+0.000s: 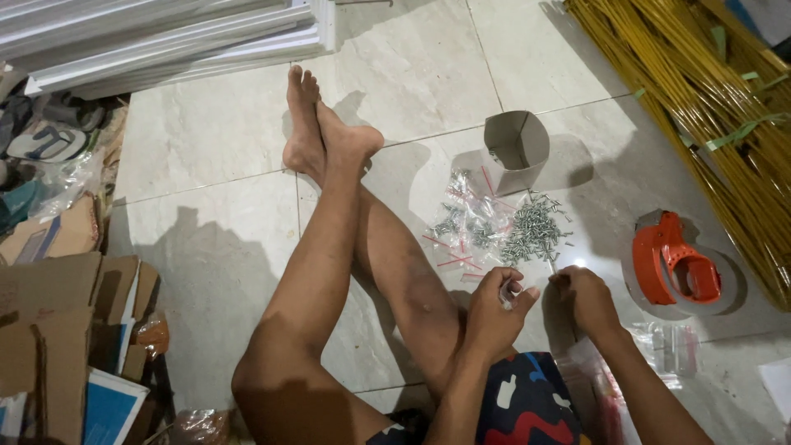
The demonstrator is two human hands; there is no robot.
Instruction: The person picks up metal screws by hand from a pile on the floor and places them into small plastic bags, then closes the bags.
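Note:
I sit on a tiled floor with my legs stretched out. My left hand (494, 309) is closed around a small clear plastic bag, its fingertips pinching something small and shiny. My right hand (583, 295) is curled just to its right, fingers bent down over the near edge of a pile of small silver screws (535, 231). What the right hand's fingers hold is hidden. Several small clear bags with screws and red strips (463, 222) lie left of the pile.
An open grey cardboard box (517, 148) stands beyond the screws. An orange tape dispenser (676, 268) lies at the right, with yellow rods (725, 107) behind it. White panels (165, 41) lie top left; cardboard and clutter (58, 330) fill the left edge.

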